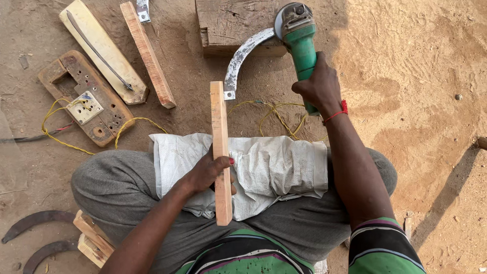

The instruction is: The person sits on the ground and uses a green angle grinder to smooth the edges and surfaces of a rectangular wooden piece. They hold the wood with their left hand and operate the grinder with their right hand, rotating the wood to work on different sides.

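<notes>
Gripping: left hand (208,172) closed around sickle handle (221,152); right hand (319,86) wrapped on green grinder (299,35); white sack (274,167) beneath.

The scene is lit by hard daylight; the sand right of the right hand (320,87) is glared, a shadow is cast there, and focus is kept sharp throughout.

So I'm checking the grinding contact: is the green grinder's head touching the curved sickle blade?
Touching. In the head view the angle grinder, held by the right hand, meets the upper end of the curved blade with no gap.
</notes>
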Demonstrator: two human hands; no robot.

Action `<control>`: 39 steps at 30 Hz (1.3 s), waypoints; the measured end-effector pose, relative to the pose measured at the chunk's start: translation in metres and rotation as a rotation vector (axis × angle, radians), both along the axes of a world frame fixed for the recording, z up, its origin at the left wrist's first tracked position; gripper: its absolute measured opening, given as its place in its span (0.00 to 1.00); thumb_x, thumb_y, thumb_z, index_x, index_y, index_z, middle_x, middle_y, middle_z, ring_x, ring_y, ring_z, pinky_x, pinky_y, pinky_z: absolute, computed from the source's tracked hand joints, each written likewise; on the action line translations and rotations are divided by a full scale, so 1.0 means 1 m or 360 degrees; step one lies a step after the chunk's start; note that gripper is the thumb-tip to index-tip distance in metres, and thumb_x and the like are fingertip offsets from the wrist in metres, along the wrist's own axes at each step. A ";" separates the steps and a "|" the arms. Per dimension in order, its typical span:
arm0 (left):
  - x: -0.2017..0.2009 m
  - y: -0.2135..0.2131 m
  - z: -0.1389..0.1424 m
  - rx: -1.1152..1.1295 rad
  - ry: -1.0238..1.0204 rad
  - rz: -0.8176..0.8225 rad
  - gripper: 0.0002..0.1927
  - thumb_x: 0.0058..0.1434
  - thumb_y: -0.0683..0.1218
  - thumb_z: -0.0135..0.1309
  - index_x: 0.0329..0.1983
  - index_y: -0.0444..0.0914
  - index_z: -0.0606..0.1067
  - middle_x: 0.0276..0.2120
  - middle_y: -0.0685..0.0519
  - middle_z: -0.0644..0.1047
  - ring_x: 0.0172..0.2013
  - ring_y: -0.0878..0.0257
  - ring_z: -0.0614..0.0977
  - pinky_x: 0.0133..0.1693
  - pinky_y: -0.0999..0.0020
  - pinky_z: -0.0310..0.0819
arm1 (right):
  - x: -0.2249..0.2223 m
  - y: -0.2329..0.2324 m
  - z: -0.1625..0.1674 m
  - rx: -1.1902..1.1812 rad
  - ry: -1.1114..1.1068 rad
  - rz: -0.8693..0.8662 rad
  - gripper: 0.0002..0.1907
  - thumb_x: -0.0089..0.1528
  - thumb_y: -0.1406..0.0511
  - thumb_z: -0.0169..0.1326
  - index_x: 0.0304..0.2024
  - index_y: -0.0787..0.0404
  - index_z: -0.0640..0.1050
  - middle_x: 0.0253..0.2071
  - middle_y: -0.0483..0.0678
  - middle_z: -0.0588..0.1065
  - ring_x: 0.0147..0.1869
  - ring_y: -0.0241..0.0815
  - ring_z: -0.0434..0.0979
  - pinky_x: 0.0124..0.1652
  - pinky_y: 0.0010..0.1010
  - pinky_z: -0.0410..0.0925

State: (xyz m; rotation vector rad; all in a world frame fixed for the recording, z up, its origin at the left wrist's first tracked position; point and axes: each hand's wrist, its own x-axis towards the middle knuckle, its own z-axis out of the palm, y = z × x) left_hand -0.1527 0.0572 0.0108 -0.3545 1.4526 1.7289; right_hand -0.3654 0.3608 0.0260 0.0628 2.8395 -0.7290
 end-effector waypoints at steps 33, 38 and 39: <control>-0.032 0.020 -0.022 -0.0773 0.0385 -0.0267 0.55 0.51 0.54 0.56 0.74 0.29 0.41 0.47 0.29 0.78 0.46 0.42 0.85 0.50 0.57 0.82 | 0.016 -0.049 0.014 0.0196 -0.0189 0.0265 0.40 0.46 0.64 0.65 0.60 0.58 0.68 0.35 0.58 0.79 0.33 0.55 0.82 0.35 0.48 0.77; -0.034 0.021 -0.020 -0.0843 0.0440 -0.0251 0.57 0.50 0.53 0.58 0.74 0.29 0.40 0.49 0.27 0.77 0.50 0.41 0.82 0.55 0.58 0.77 | 0.031 -0.054 0.012 0.0223 -0.0238 0.0422 0.41 0.45 0.65 0.64 0.61 0.58 0.67 0.35 0.59 0.79 0.32 0.55 0.83 0.36 0.46 0.78; -0.034 0.021 -0.020 -0.0843 0.0430 -0.0262 0.56 0.50 0.53 0.58 0.74 0.30 0.41 0.50 0.27 0.77 0.51 0.41 0.82 0.55 0.58 0.77 | 0.031 -0.054 0.012 0.0179 -0.0236 0.0384 0.41 0.45 0.65 0.64 0.61 0.58 0.67 0.35 0.59 0.79 0.33 0.56 0.83 0.37 0.46 0.78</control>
